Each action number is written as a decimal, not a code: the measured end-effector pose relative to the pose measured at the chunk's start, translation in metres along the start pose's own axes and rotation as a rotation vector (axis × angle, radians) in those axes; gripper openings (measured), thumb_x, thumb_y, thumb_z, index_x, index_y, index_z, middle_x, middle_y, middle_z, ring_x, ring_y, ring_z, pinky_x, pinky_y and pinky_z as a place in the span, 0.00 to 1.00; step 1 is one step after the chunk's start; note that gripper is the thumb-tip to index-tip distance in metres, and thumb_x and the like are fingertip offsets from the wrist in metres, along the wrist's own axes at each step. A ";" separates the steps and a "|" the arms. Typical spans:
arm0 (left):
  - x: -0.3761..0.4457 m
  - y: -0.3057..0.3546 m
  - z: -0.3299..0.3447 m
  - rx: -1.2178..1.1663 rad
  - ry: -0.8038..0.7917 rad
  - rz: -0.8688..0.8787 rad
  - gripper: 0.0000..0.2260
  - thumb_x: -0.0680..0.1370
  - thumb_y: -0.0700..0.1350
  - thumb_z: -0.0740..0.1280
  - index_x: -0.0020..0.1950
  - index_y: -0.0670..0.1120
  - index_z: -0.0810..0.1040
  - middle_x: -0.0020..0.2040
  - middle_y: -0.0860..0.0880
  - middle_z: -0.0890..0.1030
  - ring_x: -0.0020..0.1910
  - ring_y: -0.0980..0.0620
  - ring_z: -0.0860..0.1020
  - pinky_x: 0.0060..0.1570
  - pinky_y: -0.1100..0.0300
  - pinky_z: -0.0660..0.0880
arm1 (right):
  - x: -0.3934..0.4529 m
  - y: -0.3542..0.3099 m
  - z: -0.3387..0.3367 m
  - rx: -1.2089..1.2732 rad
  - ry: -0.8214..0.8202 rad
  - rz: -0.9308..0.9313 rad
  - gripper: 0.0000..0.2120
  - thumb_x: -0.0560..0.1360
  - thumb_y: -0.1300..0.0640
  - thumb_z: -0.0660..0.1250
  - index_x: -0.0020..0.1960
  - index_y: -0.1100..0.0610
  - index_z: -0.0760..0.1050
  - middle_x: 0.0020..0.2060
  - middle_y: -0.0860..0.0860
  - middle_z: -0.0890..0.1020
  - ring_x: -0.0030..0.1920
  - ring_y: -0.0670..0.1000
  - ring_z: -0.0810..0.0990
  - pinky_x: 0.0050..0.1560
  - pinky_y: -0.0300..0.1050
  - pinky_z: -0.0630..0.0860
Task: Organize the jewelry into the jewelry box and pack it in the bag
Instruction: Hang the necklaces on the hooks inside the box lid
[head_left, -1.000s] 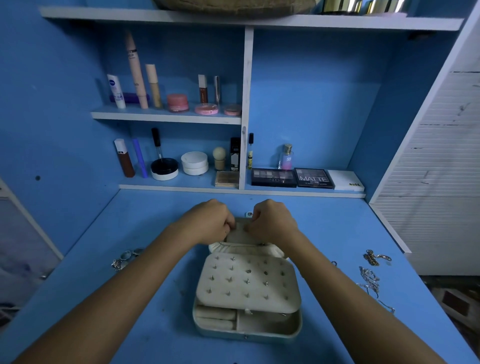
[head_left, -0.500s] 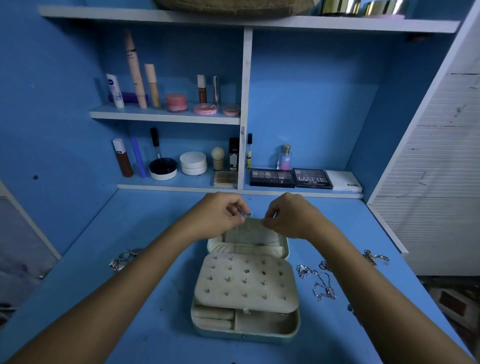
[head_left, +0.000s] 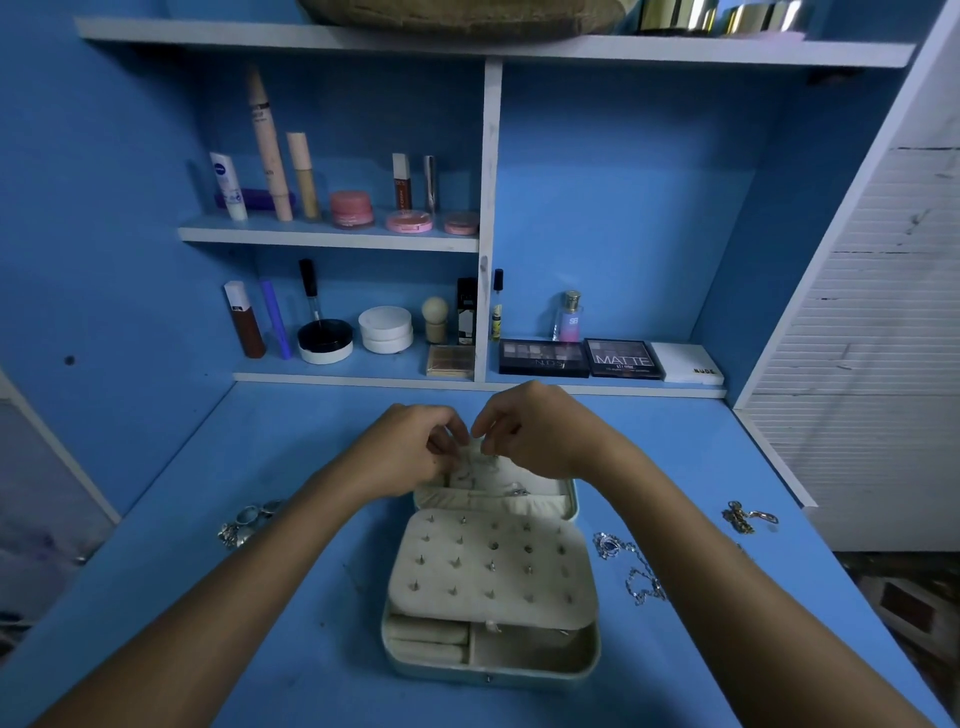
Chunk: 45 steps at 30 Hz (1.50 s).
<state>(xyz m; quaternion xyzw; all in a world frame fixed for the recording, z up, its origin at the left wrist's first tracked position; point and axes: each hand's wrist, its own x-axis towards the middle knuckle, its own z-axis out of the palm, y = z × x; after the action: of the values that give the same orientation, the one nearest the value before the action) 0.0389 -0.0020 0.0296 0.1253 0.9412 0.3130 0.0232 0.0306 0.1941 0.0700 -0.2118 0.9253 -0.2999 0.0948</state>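
Head view: I see my left hand and right hand both with fingers curled in a pinch over the raised lid of the open pale-green jewelry box mid blue desk; what they pinch is too small to tell. A silver chain necklace lies just right of the box, silver rings well left.

We see two dark eyeshadow palettes and a round white jar on the white-edged blue shelf.

Jewelry box centre of table — rings left, necklaces right, shelves behind.
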 end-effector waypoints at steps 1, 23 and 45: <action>0.000 -0.002 -0.001 -0.001 0.009 0.005 0.11 0.73 0.40 0.74 0.52 0.52 0.81 0.46 0.54 0.84 0.45 0.60 0.81 0.48 0.62 0.79 | 0.001 -0.001 0.002 0.014 0.006 -0.006 0.13 0.76 0.66 0.67 0.46 0.48 0.81 0.42 0.45 0.86 0.44 0.44 0.84 0.46 0.37 0.81; 0.011 0.032 0.025 0.073 -0.175 0.149 0.12 0.72 0.54 0.76 0.53 0.54 0.86 0.42 0.61 0.78 0.44 0.64 0.76 0.44 0.69 0.70 | -0.016 0.034 -0.007 -0.074 -0.043 0.179 0.07 0.77 0.59 0.68 0.49 0.48 0.82 0.42 0.44 0.81 0.43 0.44 0.80 0.40 0.34 0.74; 0.007 0.014 0.007 0.078 -0.026 0.106 0.04 0.78 0.42 0.70 0.49 0.47 0.85 0.32 0.61 0.75 0.31 0.71 0.73 0.32 0.76 0.67 | -0.020 0.034 0.012 -0.075 -0.125 0.161 0.03 0.73 0.51 0.73 0.47 0.47 0.85 0.42 0.41 0.84 0.43 0.41 0.81 0.46 0.37 0.80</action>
<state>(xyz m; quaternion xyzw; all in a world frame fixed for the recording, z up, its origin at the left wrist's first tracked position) 0.0356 0.0149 0.0328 0.1799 0.9443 0.2752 0.0138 0.0404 0.2223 0.0411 -0.1587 0.9421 -0.2429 0.1682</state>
